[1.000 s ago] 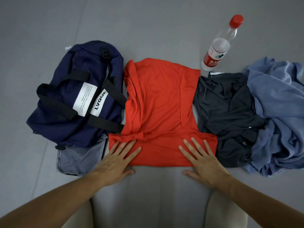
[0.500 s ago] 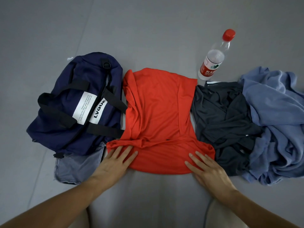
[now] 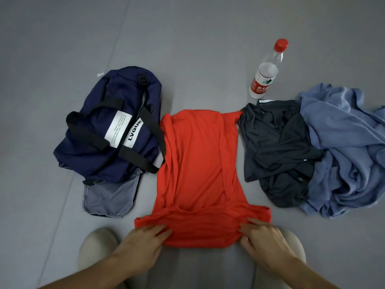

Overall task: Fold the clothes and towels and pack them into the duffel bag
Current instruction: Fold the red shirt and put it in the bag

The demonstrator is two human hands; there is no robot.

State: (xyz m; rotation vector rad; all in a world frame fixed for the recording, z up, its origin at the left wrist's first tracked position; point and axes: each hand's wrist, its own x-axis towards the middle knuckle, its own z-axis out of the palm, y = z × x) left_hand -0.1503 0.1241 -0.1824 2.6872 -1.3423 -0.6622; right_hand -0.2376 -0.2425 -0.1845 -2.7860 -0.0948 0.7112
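- Red shirt (image 3: 200, 163) lies flat on the grey floor (image 3: 187, 49), centre of view, sides folded in to a narrow strip.
- Long axis runs straight away from the person: far end points up-frame, wider near end toward the knees.
- Near end flares out L & R, w/ fabric puckered where it's held.
- Left grip (image 3: 145, 239) is at the near-left corner, fingers on top of the cloth and curled round the edge, pinching it.
- Right grip (image 3: 265, 236) is at the near-right corner, fingers bent onto the hem and thumb at the edge, also pinching.
- So the shirt stretches away from both grips and its near hem spans between them.
- Navy duffel bag (image 3: 100, 147) is just L of the shirt, one black strap touching the shirt's left edge. Its long axis tilts slightly, w/ a grey-lined flap open at the near end.
- Dark grey garment (image 3: 275, 147) is crumpled just R of the shirt, touching its far-right corner.
- Blue cloth (image 3: 343, 153) is heaped further R, against the grey one.
- Water bottle (image 3: 266, 71) w/ red cap stands beyond the grey garment.
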